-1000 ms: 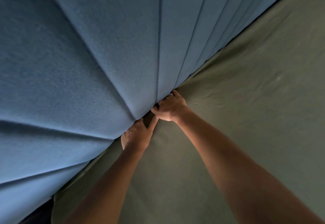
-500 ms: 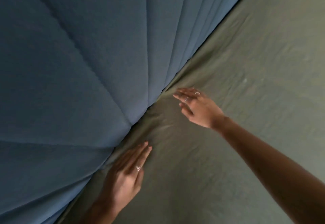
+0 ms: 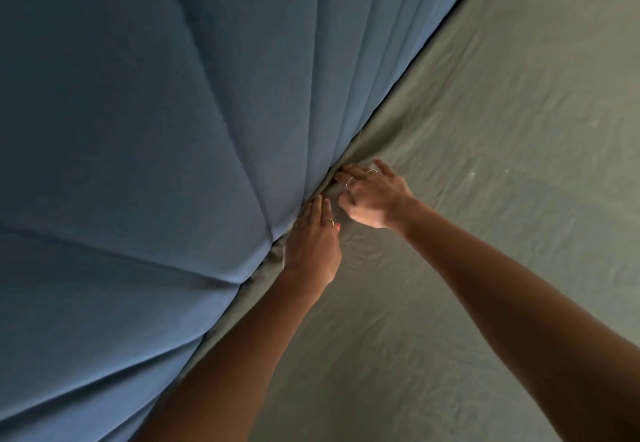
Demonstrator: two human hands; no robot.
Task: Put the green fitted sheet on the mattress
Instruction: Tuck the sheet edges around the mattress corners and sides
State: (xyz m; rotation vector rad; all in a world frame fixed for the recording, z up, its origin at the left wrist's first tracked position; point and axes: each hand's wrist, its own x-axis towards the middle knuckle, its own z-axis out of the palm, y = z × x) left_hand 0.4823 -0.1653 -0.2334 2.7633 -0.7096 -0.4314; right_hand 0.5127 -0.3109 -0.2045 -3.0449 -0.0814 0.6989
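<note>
The green fitted sheet [image 3: 485, 233] is seen spread over the mattress, filling the right and near part of the view, its cloth lightly creased all over. On the left a blue padded headboard [image 3: 156, 147] rises, stitched into long panels, and the sheet's edge is met by it along a slanting seam that runs from the far right down to the near left.

Both hands are placed right at that seam. The left hand [image 3: 311, 244] is laid along the foot of the headboard with its fingers straight and together, the tips pushed in where sheet and padding meet; a ring is worn on one finger and a red-painted nail is seen. Nothing is gripped by it: the cloth is only pressed.

The right hand [image 3: 374, 195] is set just beyond and to the right of it, almost touching it, back uppermost. Its fingers are bent at the knuckles and spread a little, and their tips are dug into a bunched fold of the sheet at the headboard's edge; thin rings are worn on two fingers. Whether the fold is actually pinched or merely pushed cannot be told, since the fingertips are hidden in the crease.

Both bare forearms are stretched in from the near edge.
</note>
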